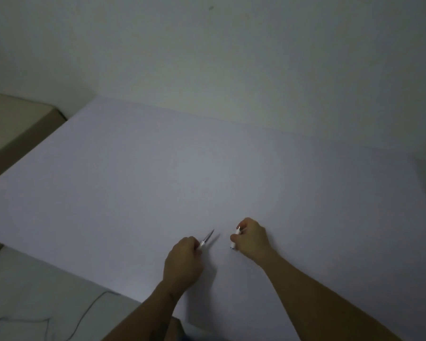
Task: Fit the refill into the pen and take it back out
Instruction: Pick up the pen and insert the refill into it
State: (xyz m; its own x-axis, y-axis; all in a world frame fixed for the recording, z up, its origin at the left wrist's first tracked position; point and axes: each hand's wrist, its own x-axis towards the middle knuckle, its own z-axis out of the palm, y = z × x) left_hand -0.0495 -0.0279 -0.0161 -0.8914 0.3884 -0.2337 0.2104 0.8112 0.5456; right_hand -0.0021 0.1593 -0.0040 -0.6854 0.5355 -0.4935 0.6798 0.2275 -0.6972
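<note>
While both forearms reach in from the near edge of the white table (133, 180), the left hand (182, 262) is curled around the lower end of a slim, pale piece that looks like the refill (207, 238). Its long axis slants up and to the right, the thin tip pointing away from the person toward the far right and hovering close over the tabletop, where it throws a faint shadow. Just beside it, apart by a small gap, the right hand (250, 238) is closed over the white pen body (236, 238), which runs nearly upright in the picture; one short end shows above the fingers and the other pokes out below them. A thin cord (89, 308) lies on the light surface at the near left. Beyond the table rises a plain wall (231, 57), and a beige ledge (22, 124) sits at the far left.
</note>
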